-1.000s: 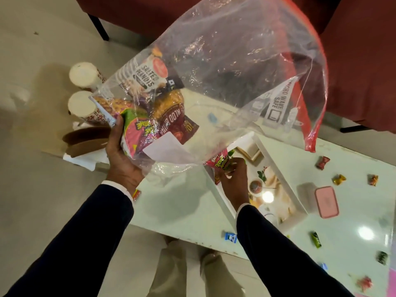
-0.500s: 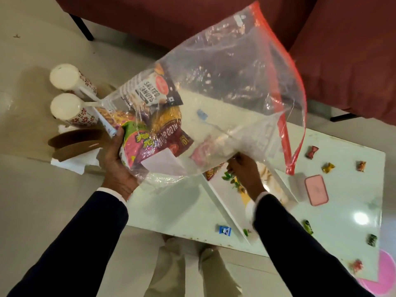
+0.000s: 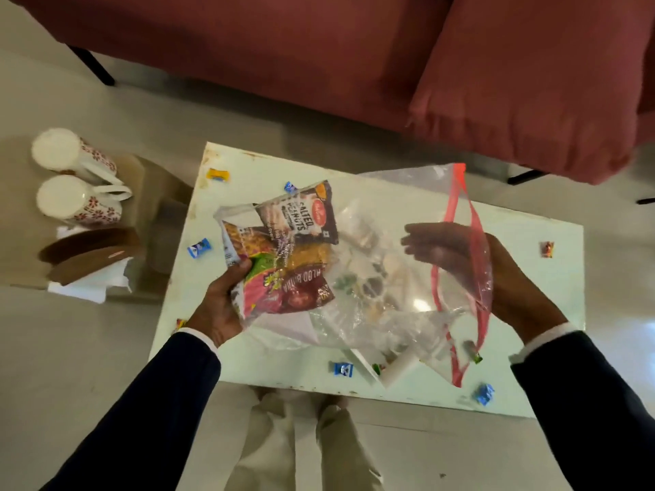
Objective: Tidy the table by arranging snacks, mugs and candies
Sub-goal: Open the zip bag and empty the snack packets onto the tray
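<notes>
In the middle of the frame, the left hand (image 3: 219, 306) pinches the clear plastic zip bag (image 3: 372, 278) of bright snack packets (image 3: 294, 249). The right hand (image 3: 471, 264), fingers spread, reaches into its red-edged mouth.

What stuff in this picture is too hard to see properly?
All in the head view:
- The white tray on the pale green table: mostly hidden under the crinkled clear plastic zip bag.
- The right hand: its fingers lie behind the bag's film, so their hold is unclear.
- The pink-and-green snack packet: partly covered by the left hand.
- The small wrapped candies: labels too tiny.
</notes>
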### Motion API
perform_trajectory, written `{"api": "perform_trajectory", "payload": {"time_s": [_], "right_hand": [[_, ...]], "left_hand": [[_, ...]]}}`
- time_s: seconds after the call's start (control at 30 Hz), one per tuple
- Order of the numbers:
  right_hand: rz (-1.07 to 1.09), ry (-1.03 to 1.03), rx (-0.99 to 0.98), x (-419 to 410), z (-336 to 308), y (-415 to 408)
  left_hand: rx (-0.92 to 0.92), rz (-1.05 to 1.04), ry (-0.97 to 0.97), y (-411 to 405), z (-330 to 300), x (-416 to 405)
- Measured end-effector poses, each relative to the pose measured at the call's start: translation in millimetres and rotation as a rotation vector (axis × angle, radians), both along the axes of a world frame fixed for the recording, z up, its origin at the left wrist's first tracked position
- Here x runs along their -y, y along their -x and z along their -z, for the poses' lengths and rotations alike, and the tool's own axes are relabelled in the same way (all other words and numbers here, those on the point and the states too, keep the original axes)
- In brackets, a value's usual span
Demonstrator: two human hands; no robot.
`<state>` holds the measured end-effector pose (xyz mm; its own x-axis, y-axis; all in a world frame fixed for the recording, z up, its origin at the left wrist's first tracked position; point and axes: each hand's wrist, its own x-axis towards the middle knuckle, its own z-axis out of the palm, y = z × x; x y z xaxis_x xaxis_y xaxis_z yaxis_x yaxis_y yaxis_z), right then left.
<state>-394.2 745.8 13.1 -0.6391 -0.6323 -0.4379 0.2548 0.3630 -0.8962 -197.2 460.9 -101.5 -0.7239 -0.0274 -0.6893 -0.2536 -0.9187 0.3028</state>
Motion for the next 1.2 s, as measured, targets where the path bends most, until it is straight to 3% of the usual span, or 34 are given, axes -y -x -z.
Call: {"api": "perform_trajectory", "payload": {"time_s": [0.07,0.13,0.37,0.63,0.73,0.83,0.9,1.03,1.2], "right_hand": [[0.015,0.107,0.281,6,16,-1],[0.050,0.166,0.425,15,34,-7],[0.126,0.084,0.267,60,53,-26],[0.175,0.041,0.155,53,35,-18],[0.199,0.051,0.001,41,6,-14],[0.222,0.010,-0.189,27,18,4],[0.391,0.026,-0.147,17,34,15],[0.665,0.195,0.190,4,55,25],[0.770,0.092,0.269,15,83,36]], "left_hand": [[0.013,0.088,0.019,2,0,-7],[0.011,0.170,0.024,1,3,-11],[-0.066,0.336,0.008,8,-15,-39],[-0.026,0.072,0.039,-4,-3,-31],[-0.007,-0.070,0.054,-13,2,-20],[0.031,-0.195,0.085,-18,7,0],[0.040,-0.271,0.088,-20,6,11],[-0.020,-0.369,0.202,-16,-8,26],[-0.080,-0.515,0.238,-8,-18,39]]}}
